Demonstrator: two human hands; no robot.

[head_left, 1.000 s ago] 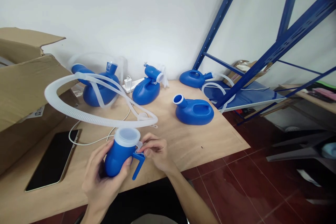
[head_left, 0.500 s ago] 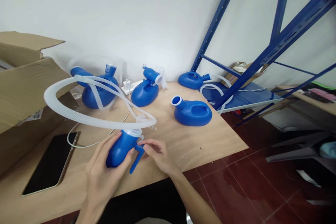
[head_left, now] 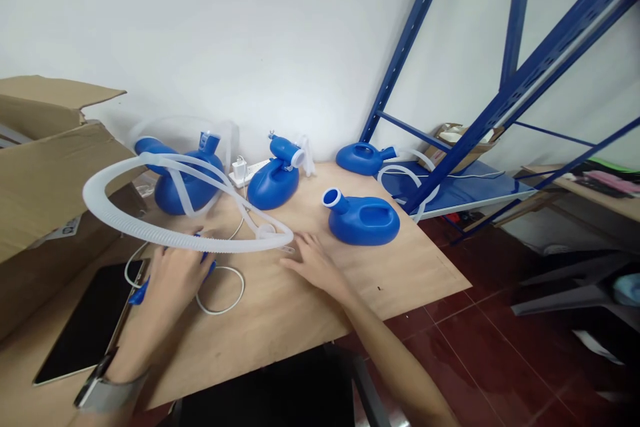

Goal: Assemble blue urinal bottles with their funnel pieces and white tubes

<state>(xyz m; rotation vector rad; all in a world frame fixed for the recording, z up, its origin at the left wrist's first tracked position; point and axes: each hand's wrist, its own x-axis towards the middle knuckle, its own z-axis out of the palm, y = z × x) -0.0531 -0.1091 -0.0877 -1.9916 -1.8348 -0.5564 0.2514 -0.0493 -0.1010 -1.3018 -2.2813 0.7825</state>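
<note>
My left hand [head_left: 177, 270], knuckles up and slightly blurred, is closed over a blue plastic funnel piece [head_left: 140, 293] near the phone; most of the piece is hidden under the palm. My right hand [head_left: 315, 263] reaches low over the table, fingers apart and holding nothing. Its fingertips are beside a small clear strap [head_left: 287, 250] and the end of a looped translucent corrugated hose [head_left: 165, 235]. The hose passes just above my left hand. Right of my right hand lies a blue urinal bottle [head_left: 365, 230] with a white-rimmed open neck.
Further blue bottles stand by the wall: one at left [head_left: 183, 190], one with a funnel on top [head_left: 273, 187], one at right [head_left: 357, 159]. A cardboard box [head_left: 50, 173], a phone [head_left: 83, 327] and a white cable [head_left: 235, 307] occupy the left. Blue shelving [head_left: 400, 60] rises at right.
My left hand has moved the blue piece left and away from me, turning palm down over it. My right hand has let go of it and moved forward to the hose end.
</note>
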